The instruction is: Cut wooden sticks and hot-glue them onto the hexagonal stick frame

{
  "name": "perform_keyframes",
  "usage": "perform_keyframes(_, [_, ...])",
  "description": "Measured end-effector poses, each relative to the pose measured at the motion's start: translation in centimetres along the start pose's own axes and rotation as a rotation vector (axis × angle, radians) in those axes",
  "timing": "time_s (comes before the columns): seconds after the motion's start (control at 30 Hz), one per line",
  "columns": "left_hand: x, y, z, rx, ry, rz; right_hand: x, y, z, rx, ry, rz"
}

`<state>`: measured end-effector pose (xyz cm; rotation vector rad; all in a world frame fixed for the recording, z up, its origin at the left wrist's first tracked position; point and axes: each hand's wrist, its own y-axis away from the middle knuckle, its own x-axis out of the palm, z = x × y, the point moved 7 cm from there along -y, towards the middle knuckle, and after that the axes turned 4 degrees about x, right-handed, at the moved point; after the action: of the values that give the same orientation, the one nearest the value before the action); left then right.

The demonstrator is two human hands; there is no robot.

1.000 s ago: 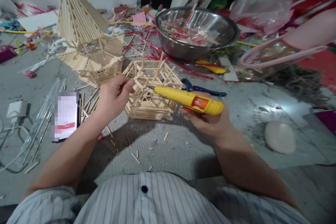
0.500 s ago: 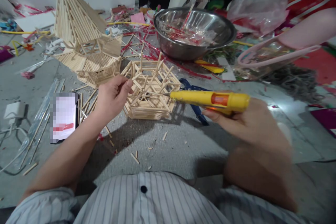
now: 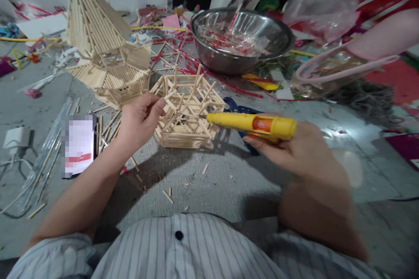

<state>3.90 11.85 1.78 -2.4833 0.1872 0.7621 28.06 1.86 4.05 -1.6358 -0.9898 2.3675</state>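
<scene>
A yellow hot glue gun (image 3: 235, 120) is gripped in my right hand (image 3: 294, 144), its tip pointing left into an open, many-sided frame of wooden sticks (image 3: 186, 141). My left hand (image 3: 140, 115) is at the frame's left side, thumb and fingers pinched on a thin wooden stick (image 3: 169, 96); the fingers partly cover it. Upright and slanting sticks rise from the frame's top. Behind my left hand stands a stick-built model (image 3: 94, 22) with a tall pointed roof and a wide lower roof. Blue-handled pliers (image 3: 232, 104) lie partly hidden behind the glue gun.
A steel bowl (image 3: 242, 63) with plastic wrappers and red strips stands at the back. On the left lie a phone (image 3: 78, 146), a white charger (image 3: 17, 137) and loose sticks (image 3: 109, 126). A pink-rimmed object (image 3: 347, 72) is at right. Stick offcuts (image 3: 168, 197) lie in front.
My right hand has moved left with the glue gun, bringing its tip farther into the stick frame. My left hand stays almost in place.
</scene>
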Motion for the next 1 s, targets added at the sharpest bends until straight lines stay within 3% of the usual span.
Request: perform_keyframes(1.0, [-0.03,-0.05,-0.18,0.011,-0.017,-0.002,0.07,0.26,-0.26,0.023,-0.015,0.007])
